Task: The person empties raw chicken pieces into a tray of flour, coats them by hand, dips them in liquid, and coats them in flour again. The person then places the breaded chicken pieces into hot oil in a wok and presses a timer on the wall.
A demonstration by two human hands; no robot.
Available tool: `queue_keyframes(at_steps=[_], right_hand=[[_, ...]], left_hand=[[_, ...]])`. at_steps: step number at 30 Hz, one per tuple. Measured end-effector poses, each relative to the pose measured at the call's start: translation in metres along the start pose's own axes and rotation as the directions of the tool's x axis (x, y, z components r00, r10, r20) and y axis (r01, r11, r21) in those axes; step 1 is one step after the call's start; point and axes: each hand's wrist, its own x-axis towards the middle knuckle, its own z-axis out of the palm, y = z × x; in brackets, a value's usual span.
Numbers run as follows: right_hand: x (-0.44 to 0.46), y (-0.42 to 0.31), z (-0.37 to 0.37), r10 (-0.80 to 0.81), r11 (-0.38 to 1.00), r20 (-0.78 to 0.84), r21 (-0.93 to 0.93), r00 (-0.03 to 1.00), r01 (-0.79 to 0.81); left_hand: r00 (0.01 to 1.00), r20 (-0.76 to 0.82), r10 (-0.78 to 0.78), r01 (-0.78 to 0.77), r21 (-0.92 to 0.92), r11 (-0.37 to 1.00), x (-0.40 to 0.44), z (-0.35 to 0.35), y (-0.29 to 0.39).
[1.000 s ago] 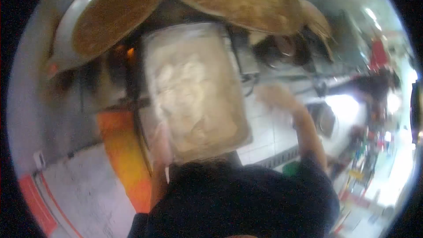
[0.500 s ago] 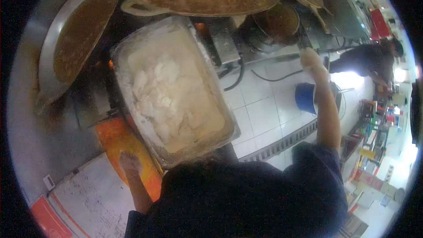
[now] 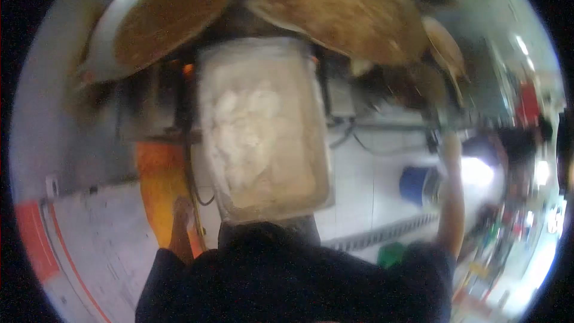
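A rectangular tray (image 3: 326,173) of pale, floury material lies in front of my body. To its left, my left hand (image 3: 183,208) is over the orange and yellow surface (image 3: 160,185); motion smears its fingers. My right hand (image 3: 450,145) is stretched out far to the right, near the dark pan (image 3: 415,87) at the stove's edge. Its fingers are blurred, and whether it holds anything cannot be made out.
Two wide pans of brown liquid, one at the upper left (image 3: 170,18) and one at the top (image 3: 341,9), sit beyond the tray. A blue bucket (image 3: 414,185) stands on the tiled floor. Another person (image 3: 517,143) is at the far right.
Since half a second ago the view has turned, so the tray appears straighter and the pans have shifted right. My right hand appears lower and further right. My left hand stays beside the tray.
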Motion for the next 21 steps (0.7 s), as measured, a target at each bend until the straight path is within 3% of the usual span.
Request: queue_keyframes(at_steps=[1,2,4,5,7,9,10,11,12,13,14,16,17,19,21], right_hand=[[0.009,0.029,0.005,-0.06,0.997,0.006,0.046,0.998,0.059],[0.003,0.005,-0.031,-0.022,0.97,0.024,0.242,0.999,0.015],[-0.009,-0.067,-0.125,0.093,0.701,0.123,0.696,0.988,-0.153],[0.003,-0.06,-0.136,0.271,0.39,0.164,0.882,0.949,-0.264],[0.014,-0.104,-0.206,0.098,0.474,0.112,0.869,0.989,-0.146],[0.047,-0.188,-0.26,-0.138,0.688,-0.014,0.718,0.99,0.106],[0.074,-0.239,-0.284,-0.329,0.795,-0.103,0.507,0.939,0.334],[0.105,-0.294,-0.295,-0.582,0.784,-0.189,0.125,0.791,0.607],[0.141,-0.353,-0.297,-0.778,0.629,-0.202,-0.252,0.595,0.736],[0.186,-0.409,-0.288,-0.908,0.416,-0.205,-0.53,0.365,0.739],[0.194,-0.493,-0.299,-0.652,0.664,0.001,-0.481,0.758,0.572],[0.267,-0.592,-0.279,-0.79,0.388,0.08,-0.702,0.608,0.597],[0.301,-0.641,-0.27,-0.845,0.239,0.118,-0.789,0.522,0.566],[0.352,-0.699,-0.237,-0.847,0.252,0.065,-0.825,0.527,0.506],[0.383,-0.724,-0.206,-0.924,0.17,0.093,-0.768,0.37,0.618]], left_hand=[[0.999,-0.003,0.039,-0.039,0.009,0.999,-0.003,0.009,0.0],[0.997,-0.02,0.072,-0.072,0.017,0.997,-0.007,0.013,-0.002],[0.991,-0.047,0.123,-0.122,0.02,0.992,-0.021,0.02,-0.005],[0.989,-0.046,0.14,-0.139,0.029,0.99,-0.026,0.022,-0.007],[0.982,0.007,0.191,-0.191,0.027,0.981,-0.026,0.017,-0.026],[0.968,0.079,0.237,-0.238,-0.004,0.971,-0.031,0.008,-0.05],[0.976,0.029,0.214,-0.213,-0.03,0.977,-0.041,0.011,-0.057],[0.982,-0.021,0.19,-0.191,-0.058,0.98,-0.061,0.022,-0.054],[0.984,-0.125,0.126,-0.141,-0.119,0.983,-0.071,0.027,-0.06],[0.986,-0.082,0.148,-0.159,-0.139,0.977,-0.061,0.006,-0.087],[0.983,-0.044,0.179,-0.184,-0.161,0.97,-0.051,-0.017,-0.118],[0.902,-0.35,0.254,-0.348,-0.239,0.907,-0.075,-0.018,-0.157],[0.905,0.043,0.424,-0.313,-0.607,0.73,-0.085,-0.035,-0.169],[0.942,-0.159,0.294,-0.332,-0.542,0.772,-0.118,-0.035,-0.196],[0.934,-0.345,0.09,-0.244,-0.434,0.867,-0.152,-0.032,-0.227]])
